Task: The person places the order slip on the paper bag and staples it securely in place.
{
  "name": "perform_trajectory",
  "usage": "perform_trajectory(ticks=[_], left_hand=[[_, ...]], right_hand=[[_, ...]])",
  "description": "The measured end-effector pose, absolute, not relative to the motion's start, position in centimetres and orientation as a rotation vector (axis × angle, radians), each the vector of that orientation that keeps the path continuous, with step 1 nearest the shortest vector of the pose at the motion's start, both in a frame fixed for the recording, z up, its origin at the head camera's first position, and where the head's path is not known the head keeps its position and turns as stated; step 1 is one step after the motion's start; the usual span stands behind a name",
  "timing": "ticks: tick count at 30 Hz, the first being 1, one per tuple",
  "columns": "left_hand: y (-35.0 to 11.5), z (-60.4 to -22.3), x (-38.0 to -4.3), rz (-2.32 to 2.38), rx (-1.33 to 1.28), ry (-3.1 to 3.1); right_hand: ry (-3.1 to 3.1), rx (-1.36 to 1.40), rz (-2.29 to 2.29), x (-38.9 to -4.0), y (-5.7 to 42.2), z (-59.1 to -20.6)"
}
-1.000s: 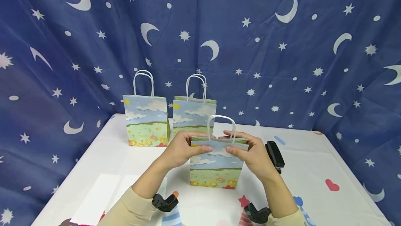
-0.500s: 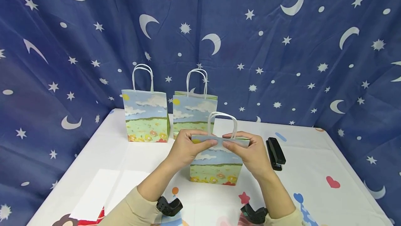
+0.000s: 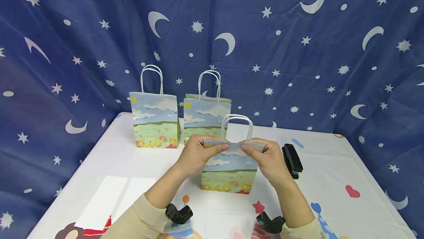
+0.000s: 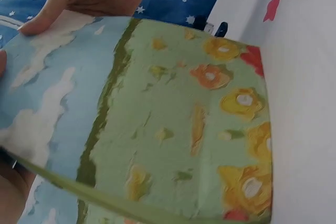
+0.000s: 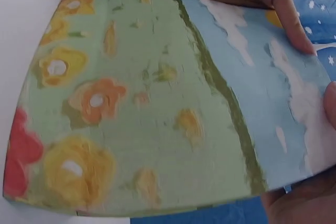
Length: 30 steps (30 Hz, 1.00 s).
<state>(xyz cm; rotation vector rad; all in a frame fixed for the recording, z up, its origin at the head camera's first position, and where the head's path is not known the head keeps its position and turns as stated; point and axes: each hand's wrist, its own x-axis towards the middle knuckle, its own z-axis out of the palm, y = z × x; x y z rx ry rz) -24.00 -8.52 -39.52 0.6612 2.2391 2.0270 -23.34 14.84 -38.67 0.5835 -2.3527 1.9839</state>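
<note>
A paper gift bag point(image 3: 228, 174), painted with sky, meadow and flowers, stands upright at the front middle of the table, its two white handles pointing up. At its top left my left hand point(image 3: 200, 154) pinches the rim, thumb in front and fingers behind. My right hand point(image 3: 268, 158) pinches the top right side the same way. The bag's mouth looks pressed flat between them. In the left wrist view the painted front of the bag point(image 4: 152, 103) fills the middle; the right wrist view has the same bag point(image 5: 152, 93) with both thumbs near its top edge.
Two matching bags, one at the back left point(image 3: 155, 121) and one at the back middle point(image 3: 207, 117), stand upright behind. A black stapler point(image 3: 292, 160) lies right of my right hand. White paper sheets point(image 3: 102, 198) lie at the front left. A blue curtain point(image 3: 251, 47) hangs behind the table.
The bag's mouth, showing its green inside a second ago, has been pressed together. Both thumbs stay near the top edge. The head view has tilted slightly downward.
</note>
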Motion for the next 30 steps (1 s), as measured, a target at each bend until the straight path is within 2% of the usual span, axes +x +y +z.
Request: perform_trajectory(ticks=[16, 30], left_hand=[[-12.2, -38.6, -24.8, 1.686, 0.937, 2.269], [-12.4, -38.3, -24.8, 1.56, 0.883, 2.337]], right_hand=[[-2.403, 0.838, 1.977, -24.0, 16.9, -38.6], [-2.44, 0.845, 1.965, -23.8, 16.9, -38.4]])
